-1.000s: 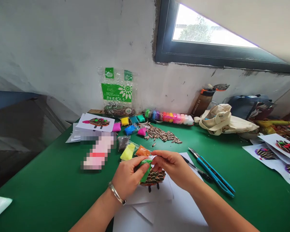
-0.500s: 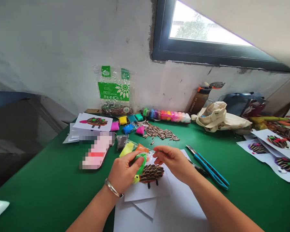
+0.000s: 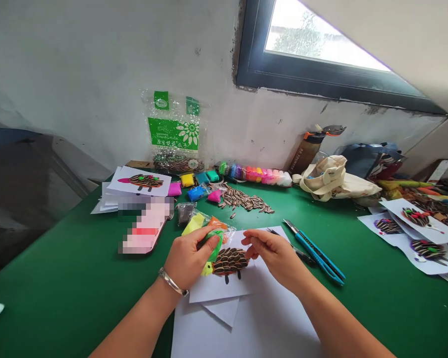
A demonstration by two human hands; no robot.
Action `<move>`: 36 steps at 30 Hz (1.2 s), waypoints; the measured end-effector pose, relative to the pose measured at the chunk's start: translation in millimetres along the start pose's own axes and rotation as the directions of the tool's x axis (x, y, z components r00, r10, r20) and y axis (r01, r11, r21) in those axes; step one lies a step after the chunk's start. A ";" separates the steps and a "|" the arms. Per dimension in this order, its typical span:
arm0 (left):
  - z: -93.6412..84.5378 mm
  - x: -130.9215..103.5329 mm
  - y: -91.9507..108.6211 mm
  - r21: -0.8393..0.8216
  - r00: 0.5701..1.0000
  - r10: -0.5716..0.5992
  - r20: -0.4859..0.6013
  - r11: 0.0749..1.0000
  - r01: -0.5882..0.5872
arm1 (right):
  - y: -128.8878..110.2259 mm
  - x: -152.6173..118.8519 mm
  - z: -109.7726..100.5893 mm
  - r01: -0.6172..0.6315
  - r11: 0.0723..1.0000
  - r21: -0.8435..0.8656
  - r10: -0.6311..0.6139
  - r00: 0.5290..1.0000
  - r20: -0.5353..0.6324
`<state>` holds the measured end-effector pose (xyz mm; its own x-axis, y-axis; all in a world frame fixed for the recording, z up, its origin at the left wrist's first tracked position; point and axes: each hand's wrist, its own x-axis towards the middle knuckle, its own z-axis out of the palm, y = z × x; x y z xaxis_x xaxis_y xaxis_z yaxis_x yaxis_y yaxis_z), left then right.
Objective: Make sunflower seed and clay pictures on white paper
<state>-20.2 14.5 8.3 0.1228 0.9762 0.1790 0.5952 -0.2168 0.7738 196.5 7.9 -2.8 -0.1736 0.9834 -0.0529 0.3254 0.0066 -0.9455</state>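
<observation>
My left hand (image 3: pixel 188 256), with a silver bangle at the wrist, pinches a bright green clay packet (image 3: pixel 215 244). It hangs over the head of a seed-covered hedgehog picture (image 3: pixel 230 261) on white paper. To the right, my right hand (image 3: pixel 271 248) is raised with thumb and fingertips pressed together; what they hold, if anything, is too small to make out. Just behind the hands lie a yellow clay packet (image 3: pixel 194 223) and an orange one (image 3: pixel 217 223), partly covered. Larger white sheets (image 3: pixel 276 308) lie beneath the picture.
Right of my hands are a blue cutter (image 3: pixel 317 256) and a dark pen. Sunflower seeds (image 3: pixel 244 199), clay packets and a seed bag (image 3: pixel 175 134) lie or stand behind. A pink phone-shaped item (image 3: pixel 147 226) is left; finished pictures (image 3: pixel 427 248) lie right.
The view has shifted slightly. My right hand has moved a little away from the green packet, widening the gap between my hands. My left hand keeps its pinch.
</observation>
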 end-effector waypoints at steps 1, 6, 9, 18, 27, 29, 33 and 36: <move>0.2 0.1 -0.3 0.004 1.000 -0.006 -0.001 1.000 0.006 | 0.6 -0.1 -0.8 0.002 1.000 -0.020 -0.002 1.000 0.000; 0.0 -0.3 0.4 0.021 1.000 -0.010 -0.003 1.000 0.010 | -4.6 -1.3 -4.3 0.048 0.979 -0.196 -0.053 0.998 -0.019; 0.0 -0.5 1.5 0.023 1.000 -0.005 -0.002 1.000 0.005 | -4.2 -2.8 -0.9 0.104 0.959 -0.265 -0.104 0.994 0.013; 0.5 -0.4 1.5 0.021 1.000 0.011 -0.007 1.000 -0.011 | -4.7 -4.4 3.4 0.172 0.897 -0.408 -0.160 0.985 0.065; 1.3 -0.7 0.6 0.038 1.000 -0.024 -0.001 0.999 0.024 | 0.4 -7.9 11.1 0.220 0.882 -0.416 -0.221 0.974 0.046; 1.4 -0.3 0.3 0.033 1.000 -0.022 -0.005 0.999 0.022 | -0.2 -7.4 11.8 0.237 0.864 -0.444 -0.233 0.970 0.064; 1.0 -0.1 1.1 0.022 1.000 -0.008 0.000 1.000 0.008 | -3.2 -6.0 12.2 0.330 0.776 -0.538 -0.328 0.939 0.103; 0.7 -1.0 1.7 0.015 1.000 -0.005 0.009 1.000 0.005 | -1.4 -6.6 16.3 0.387 0.743 -0.546 -0.388 0.914 0.120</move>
<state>-18.8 13.2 9.0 0.1270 0.9774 0.1691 0.6075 -0.2114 0.7657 182.0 -1.5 -6.4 -0.3965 0.8742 0.2803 0.6820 0.4849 -0.5475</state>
